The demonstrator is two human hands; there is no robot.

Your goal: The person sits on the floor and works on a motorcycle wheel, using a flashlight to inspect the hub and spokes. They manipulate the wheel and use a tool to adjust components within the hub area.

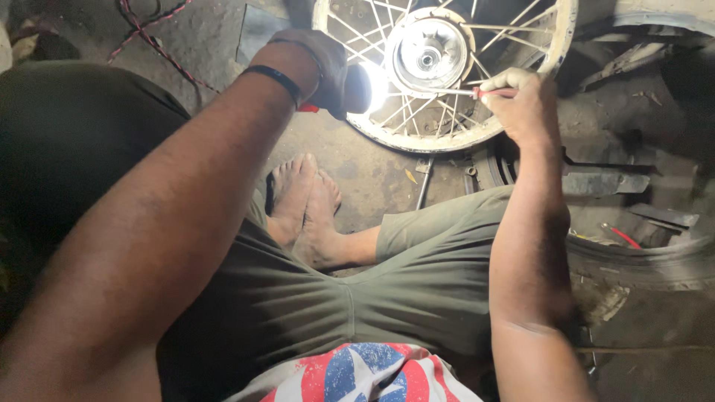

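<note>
— So, what do the hands grip?
— The left hand [316, 63] wraps shut around a lit torch [365, 88]; the right hand [521, 104] pinches a red-handled screwdriver [454, 92], its shaft reaching leftward from the fingertips into the spoked wheel [447, 67].
— What crowds them?
— Spokes cross ahead of the fingers; a tyre [640, 260] lies below the right wrist, bare feet [305, 208] beneath the torch.
</note>
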